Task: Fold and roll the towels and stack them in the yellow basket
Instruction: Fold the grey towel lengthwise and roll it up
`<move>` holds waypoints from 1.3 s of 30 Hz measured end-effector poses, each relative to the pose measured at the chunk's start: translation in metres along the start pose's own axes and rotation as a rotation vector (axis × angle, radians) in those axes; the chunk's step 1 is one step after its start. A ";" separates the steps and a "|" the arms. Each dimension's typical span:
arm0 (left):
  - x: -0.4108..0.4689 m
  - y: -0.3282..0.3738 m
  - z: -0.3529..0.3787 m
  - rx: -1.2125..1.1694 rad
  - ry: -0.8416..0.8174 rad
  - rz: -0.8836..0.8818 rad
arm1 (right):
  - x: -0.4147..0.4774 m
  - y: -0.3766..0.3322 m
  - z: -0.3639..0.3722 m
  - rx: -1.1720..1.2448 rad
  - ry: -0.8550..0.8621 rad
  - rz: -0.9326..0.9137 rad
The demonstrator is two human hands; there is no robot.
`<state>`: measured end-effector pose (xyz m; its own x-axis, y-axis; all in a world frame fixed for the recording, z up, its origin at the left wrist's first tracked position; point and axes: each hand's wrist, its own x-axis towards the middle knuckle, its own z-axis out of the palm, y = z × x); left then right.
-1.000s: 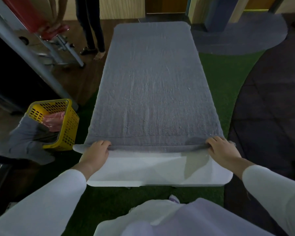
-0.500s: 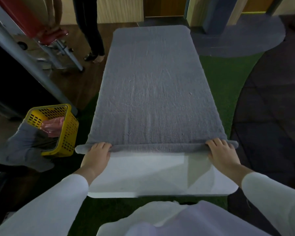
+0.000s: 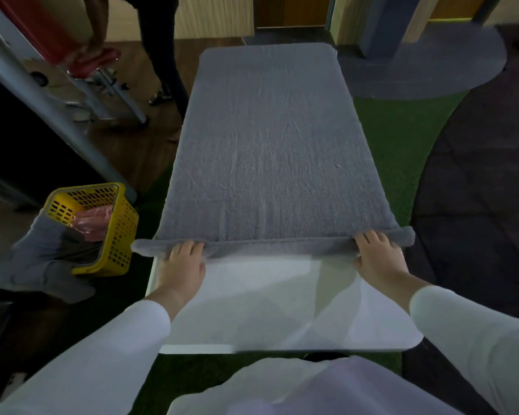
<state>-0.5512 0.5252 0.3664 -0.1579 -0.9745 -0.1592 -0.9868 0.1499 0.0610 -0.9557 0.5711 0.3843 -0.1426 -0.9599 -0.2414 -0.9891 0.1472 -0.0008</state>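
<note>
A long grey towel [image 3: 270, 145] lies flat along a white table [image 3: 282, 310], covering all but the near end. Its near edge is turned into a thin roll [image 3: 276, 245] that runs across the table's width. My left hand [image 3: 182, 262] presses on the left part of that roll, fingers curled over it. My right hand [image 3: 375, 253] holds the right part the same way. The yellow basket [image 3: 102, 232] stands on the floor to the left of the table, with a pink towel [image 3: 90, 220] inside and a grey towel [image 3: 39, 256] draped over its near side.
A person's legs [image 3: 165, 55] stand at the far left by a red stool [image 3: 93, 61] with metal legs. A slanted grey beam [image 3: 51, 106] runs past the basket. Green carpet [image 3: 402, 139] lies to the table's right, dark flooring beyond.
Both hands have pushed the rolled near edge a little farther up the table, exposing more white tabletop. The roll has grown slightly thicker.
</note>
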 end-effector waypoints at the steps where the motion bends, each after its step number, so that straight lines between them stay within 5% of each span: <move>1: 0.002 0.000 0.000 0.014 -0.010 0.002 | 0.002 0.001 -0.001 -0.021 -0.004 -0.007; 9: 0.031 -0.002 -0.032 0.171 -0.241 0.014 | 0.021 0.011 -0.032 -0.081 -0.243 -0.096; 14: 0.031 0.005 -0.031 -0.068 0.015 -0.130 | 0.024 0.014 -0.035 -0.049 0.036 -0.030; 18: 0.025 0.013 -0.012 -0.069 -0.099 0.008 | 0.019 0.002 -0.027 0.007 -0.070 -0.097; 29: 0.055 0.009 -0.024 0.042 -0.186 -0.007 | 0.056 -0.007 -0.047 -0.047 -0.193 -0.042; 34: 0.071 0.006 -0.035 0.001 -0.041 -0.089 | 0.063 -0.009 -0.048 0.010 0.085 0.009; 39: 0.071 -0.003 -0.019 -0.160 0.002 0.004 | 0.058 -0.017 -0.034 0.155 -0.042 -0.030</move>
<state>-0.5589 0.4524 0.3732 -0.1615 -0.9744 -0.1563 -0.9679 0.1255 0.2177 -0.9486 0.5050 0.4036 -0.1080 -0.9542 -0.2789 -0.9751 0.1564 -0.1575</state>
